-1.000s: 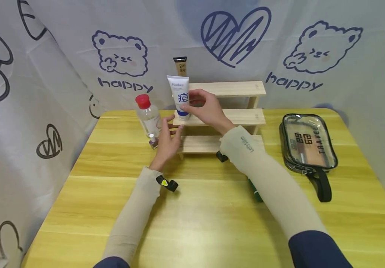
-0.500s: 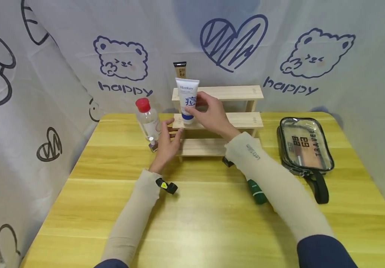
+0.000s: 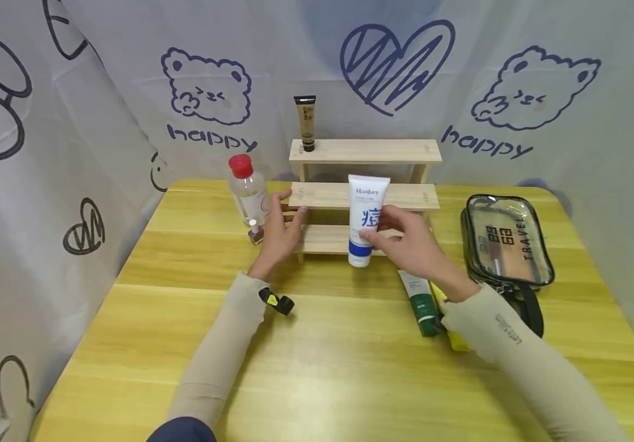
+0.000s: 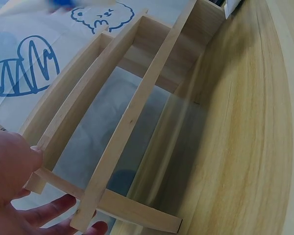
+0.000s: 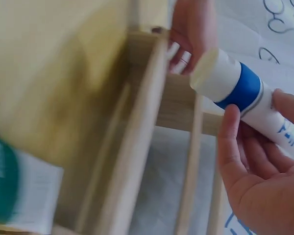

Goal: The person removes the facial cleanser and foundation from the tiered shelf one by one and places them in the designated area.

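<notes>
White Hankey tube (image 3: 362,212): off the left end of the middle tier (image 3: 321,195), where it stood a moment ago; now held up in front of the three-tier wooden rack (image 3: 372,150), farther right and nearer the person, blue-banded cap end down.
Right hand (image 3: 413,245): fingers pinch the tube's lower half, thumb in front; the cap end hangs free in the right wrist view.
Left hand (image 3: 279,238): has stayed at the rack's left end, fingers parted and loosely bent, thumb touching the middle tier; how firmly it bears there, I cannot tell.
Gold black-capped tube (image 3: 307,123): upright at the top tier's left end, no longer partly hidden.
Green-and-white tube (image 3: 420,304): lying on the desk (image 3: 317,380), more of it uncovered as the right arm shifted.
Meaning for the work: the Hankey tube's place seems unsettled, since no tier supports it now.
</notes>
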### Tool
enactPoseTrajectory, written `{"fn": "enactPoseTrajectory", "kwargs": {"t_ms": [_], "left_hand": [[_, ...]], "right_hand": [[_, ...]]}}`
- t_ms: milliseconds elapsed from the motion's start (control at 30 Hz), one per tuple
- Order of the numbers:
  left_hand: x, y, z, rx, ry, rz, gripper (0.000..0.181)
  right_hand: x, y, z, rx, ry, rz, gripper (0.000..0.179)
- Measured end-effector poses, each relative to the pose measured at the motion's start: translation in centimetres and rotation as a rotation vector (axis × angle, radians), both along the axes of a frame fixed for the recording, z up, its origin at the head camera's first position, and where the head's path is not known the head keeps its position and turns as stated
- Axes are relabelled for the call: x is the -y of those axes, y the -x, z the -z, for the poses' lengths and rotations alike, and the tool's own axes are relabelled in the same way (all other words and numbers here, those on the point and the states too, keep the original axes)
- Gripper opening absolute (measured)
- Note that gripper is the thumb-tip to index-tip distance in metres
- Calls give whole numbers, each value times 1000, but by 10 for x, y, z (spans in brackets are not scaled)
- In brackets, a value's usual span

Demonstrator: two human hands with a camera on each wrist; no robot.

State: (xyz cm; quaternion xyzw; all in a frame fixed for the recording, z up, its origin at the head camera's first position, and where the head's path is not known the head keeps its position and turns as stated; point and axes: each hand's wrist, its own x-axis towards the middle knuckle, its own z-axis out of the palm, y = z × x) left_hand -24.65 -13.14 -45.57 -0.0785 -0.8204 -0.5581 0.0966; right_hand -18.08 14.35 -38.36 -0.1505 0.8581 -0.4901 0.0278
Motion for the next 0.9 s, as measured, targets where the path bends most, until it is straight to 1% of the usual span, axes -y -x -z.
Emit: {"fn": "enactPoseTrajectory", "kwargs": {"t_ms": [167,267,333,433,633,800,900], "left_hand": [[-1,-1,-2,15,4,-9,51],[-2,0,-1,7,4,-1,51],[-2,0,0,2,4,3,51],[-2,1,2,1,2,5,49],[-3,1,1,7,-4,5,50],[-4,0,1,2,-9,-2,50],[-4,0,2,2,0,-8,49]], "right_hand": [[-13,-28,22,70,-116,-8,44],[-19,-40,33,112,-151,-4,45],[-23,-46,40,146,-156,2,44],[-27,-54,48,193,-147,12,43],[-27,-68,59,266,-142,55,51],[-26,-73,65,293,-146,65,56],[-25,-75,68,291,-145,69,54]]}}
